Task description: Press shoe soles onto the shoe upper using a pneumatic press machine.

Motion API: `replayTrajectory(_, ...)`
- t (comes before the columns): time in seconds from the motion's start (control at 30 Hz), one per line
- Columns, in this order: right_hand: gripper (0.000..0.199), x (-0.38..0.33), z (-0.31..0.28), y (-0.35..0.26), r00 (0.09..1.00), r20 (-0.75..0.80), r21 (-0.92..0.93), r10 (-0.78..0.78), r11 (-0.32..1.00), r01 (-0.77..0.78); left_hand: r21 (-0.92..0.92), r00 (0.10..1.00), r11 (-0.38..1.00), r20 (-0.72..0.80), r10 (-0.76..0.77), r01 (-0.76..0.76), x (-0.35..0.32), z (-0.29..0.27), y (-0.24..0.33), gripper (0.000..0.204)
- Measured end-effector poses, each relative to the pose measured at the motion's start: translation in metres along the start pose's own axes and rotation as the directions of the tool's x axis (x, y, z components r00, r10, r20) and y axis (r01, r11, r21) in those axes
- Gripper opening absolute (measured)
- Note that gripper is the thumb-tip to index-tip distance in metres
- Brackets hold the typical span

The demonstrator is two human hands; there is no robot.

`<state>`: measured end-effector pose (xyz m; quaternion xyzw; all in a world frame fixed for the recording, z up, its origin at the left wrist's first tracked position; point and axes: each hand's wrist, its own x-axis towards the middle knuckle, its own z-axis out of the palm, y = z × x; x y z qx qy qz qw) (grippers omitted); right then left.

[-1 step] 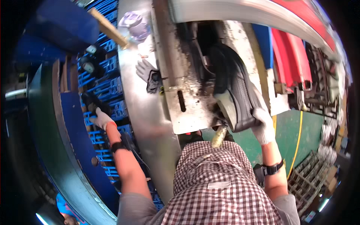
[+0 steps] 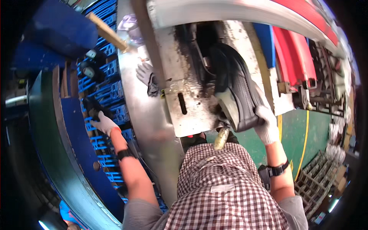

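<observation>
A white knit glove covers my right hand (image 2: 267, 124), whose fingers are closed round the near end of a black shoe (image 2: 245, 101). The shoe has a textured side and a pale patch near that end; its far end lies over the pale, stained machine plate (image 2: 197, 124), beside a dark opening. Out to the left, my gloved left hand (image 2: 104, 123) reaches over a blue rack (image 2: 100, 142), fingers apart. It is at a dark shoe (image 2: 90, 106) there, seemingly touching it. A wrapped yellowish handle (image 2: 221, 138) sticks out below the plate, in front of my checked apron.
A grey glove (image 2: 145, 74) and a purplish plastic bag (image 2: 131, 27) lie on the metal table (image 2: 143, 126). A wooden bar (image 2: 107, 32) juts over the rack. A pale curved machine arm (image 2: 214, 12) crosses above. At right stand red panels (image 2: 295, 57) and a metal rack (image 2: 316, 176).
The whole view has shifted slightly, with the machine arm's post crossing more of the table. My right hand still holds the shoe; my left hand stays at the rack.
</observation>
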<state>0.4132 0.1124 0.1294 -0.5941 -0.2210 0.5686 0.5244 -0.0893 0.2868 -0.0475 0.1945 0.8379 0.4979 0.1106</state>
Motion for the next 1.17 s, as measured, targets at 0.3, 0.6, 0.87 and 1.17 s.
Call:
replayTrajectory(0.3, 0.075, 0.121, 0.055, -0.036, 0.875, 0.093, -0.753, -0.475, 0.542, 0.374, -0.806, 0.583, 0.449, 0.165, 0.796, -0.386, -0.164, -0.038, 0.268, 0.057)
replayTrajectory(0.6, 0.072, 0.158, 0.100, -0.007, 0.829, 0.240, -0.958, -0.505, 0.013, 0.285, -0.596, -0.097, 0.140, 0.348, 0.933, -0.791, -0.253, -0.069, 0.436, 0.045)
replayTrajectory(0.87, 0.075, 0.159, 0.097, -0.006, 0.857, 0.173, -0.968, -0.486, 0.076, 0.239, -0.620, -0.550, -0.318, 0.223, 0.805, -0.718, -0.253, -0.022, 0.489, 0.044)
replayTrajectory(1.17, 0.086, 0.140, 0.056, -0.019, 0.865, 0.304, -0.904, -0.399, 0.166, 0.395, -0.524, -0.427, 0.075, 0.762, 0.486, -0.849, -0.299, -0.068, 0.488, 0.040)
